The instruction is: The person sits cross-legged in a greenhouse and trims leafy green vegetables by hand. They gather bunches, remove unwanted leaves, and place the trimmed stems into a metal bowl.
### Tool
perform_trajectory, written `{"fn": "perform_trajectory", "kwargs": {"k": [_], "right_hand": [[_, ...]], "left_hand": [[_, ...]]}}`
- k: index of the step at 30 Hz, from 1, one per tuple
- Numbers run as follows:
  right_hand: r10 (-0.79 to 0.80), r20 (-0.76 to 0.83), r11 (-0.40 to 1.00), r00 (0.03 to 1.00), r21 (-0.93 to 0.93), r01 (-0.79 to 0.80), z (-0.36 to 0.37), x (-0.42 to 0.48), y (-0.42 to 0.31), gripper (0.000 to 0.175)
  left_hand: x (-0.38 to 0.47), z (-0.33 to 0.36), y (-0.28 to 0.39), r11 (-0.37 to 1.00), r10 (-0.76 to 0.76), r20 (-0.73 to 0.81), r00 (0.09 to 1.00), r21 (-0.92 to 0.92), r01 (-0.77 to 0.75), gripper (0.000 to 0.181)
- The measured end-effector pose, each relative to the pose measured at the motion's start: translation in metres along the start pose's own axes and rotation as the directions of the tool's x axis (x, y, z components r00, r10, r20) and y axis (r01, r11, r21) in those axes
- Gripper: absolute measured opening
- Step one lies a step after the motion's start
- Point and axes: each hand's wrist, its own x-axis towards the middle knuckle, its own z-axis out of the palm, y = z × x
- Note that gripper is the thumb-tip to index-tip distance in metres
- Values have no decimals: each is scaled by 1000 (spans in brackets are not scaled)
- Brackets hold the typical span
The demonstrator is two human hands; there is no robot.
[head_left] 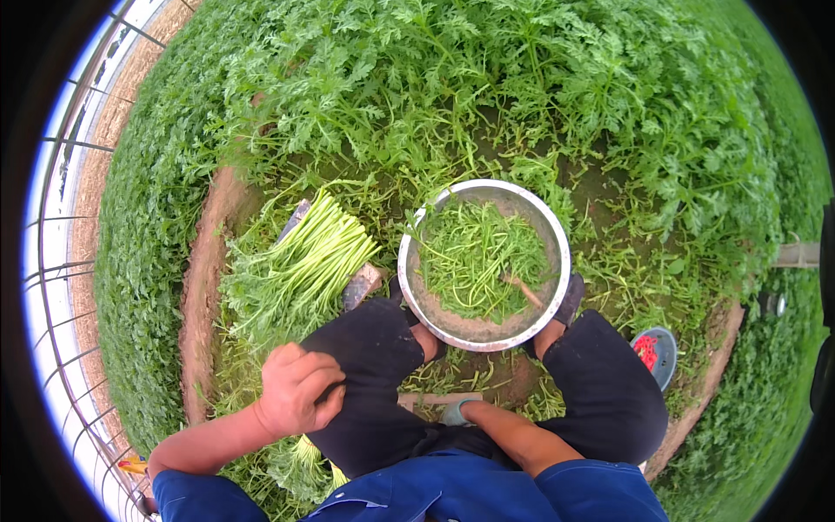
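My left hand (302,390) is raised over my left thigh with its fingers curled; I cannot tell whether anything small is between them. My right hand (458,412), in a light green glove, is low between my thighs and partly hidden, so its fingers do not show. Between my feet stands a round metal basin (484,346) with loose leafy greens (479,254) and a wooden handle (524,291) in it. Left of the basin, a pile of cut leafy stems (313,254) lies across a board or block (363,284), stem ends towards the upper right.
A small grey bowl (665,357) with red bands (646,352) stands beyond my right knee. Tall leafy plants (496,46) grow ahead and on both sides. Bundled greens (303,466) lie by my left hip. Soil ridges run at left and right, with a metal frame at far left.
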Motion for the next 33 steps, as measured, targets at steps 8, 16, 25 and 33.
{"fn": "perform_trajectory", "kwargs": {"k": [8,16,25,33], "right_hand": [[-61,259,980,964,201,8,44,48,21,61],[140,302,990,943,-22,-140,-46,-46,-15,60],[168,158,937,973,-333,-107,-175,-74,-71,48],[-55,-733,991,678,-124,-54,-398,-138,-163,38]], "left_hand": [[49,1,-35,997,-76,121,990,-15,79,20],[81,1,-58,984,-162,4,987,-80,162,23],[44,11,-35,987,-123,-234,964,72,143,20],[15,33,17,966,-188,-270,944,123,228,25]]}}
